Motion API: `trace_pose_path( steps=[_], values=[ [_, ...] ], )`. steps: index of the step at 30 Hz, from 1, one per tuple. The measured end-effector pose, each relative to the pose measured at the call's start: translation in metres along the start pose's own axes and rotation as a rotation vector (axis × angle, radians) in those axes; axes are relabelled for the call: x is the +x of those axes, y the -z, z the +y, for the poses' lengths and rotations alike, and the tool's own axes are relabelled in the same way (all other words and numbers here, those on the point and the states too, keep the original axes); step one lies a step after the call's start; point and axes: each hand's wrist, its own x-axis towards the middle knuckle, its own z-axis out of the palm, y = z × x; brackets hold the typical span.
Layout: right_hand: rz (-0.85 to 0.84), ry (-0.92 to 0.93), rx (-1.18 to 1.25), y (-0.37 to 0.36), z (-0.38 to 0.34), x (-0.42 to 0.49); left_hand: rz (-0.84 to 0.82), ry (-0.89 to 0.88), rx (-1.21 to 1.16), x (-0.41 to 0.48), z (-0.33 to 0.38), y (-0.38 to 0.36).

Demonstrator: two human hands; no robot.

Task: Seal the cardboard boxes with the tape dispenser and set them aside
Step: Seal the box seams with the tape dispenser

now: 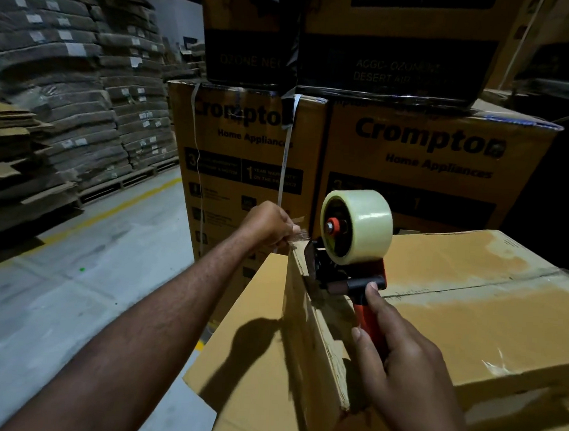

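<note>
A plain cardboard box (468, 324) is seen from above in a dim warehouse. A red tape dispenser (339, 271) carrying a clear tape roll (358, 225) is set on the box's upper left edge, where the seam (470, 284) between the top flaps ends. Its handle is held in the grip of the right hand (400, 363), fingers wrapped round it. The loose tape end (300, 232) is pinched by the left hand (269, 226) just off the box's far left corner. The seam's long axis runs from the dispenser rightward across the box top, so a pull along it is judged likely. Nothing is seen lying on the seam. Printed cartons (428, 157) are stacked close behind the box, and open floor (75, 286) lies to its left.
</note>
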Motion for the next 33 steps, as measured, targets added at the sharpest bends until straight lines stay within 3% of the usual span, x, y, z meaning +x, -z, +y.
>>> trace_pose_path(
  steps=[15, 22, 28, 33],
  values=[
    [0.025, 0.199, -0.204, -0.022, -0.021, -0.003, 0.044, 0.187, -0.29, 0.015, -0.03, -0.027],
    [0.067, 0.14, -0.205, -0.027, -0.026, -0.004, 0.055, 0.246, -0.558, 0.011, -0.044, -0.036],
    [0.009, 0.062, -0.219, -0.026, -0.029, -0.003, -0.052, 0.326, -0.726, 0.01, -0.048, -0.041],
    [0.007, 0.044, -0.212, -0.026, -0.032, -0.002, -0.193, 0.457, -0.607, 0.015, -0.047, -0.039]
  ],
)
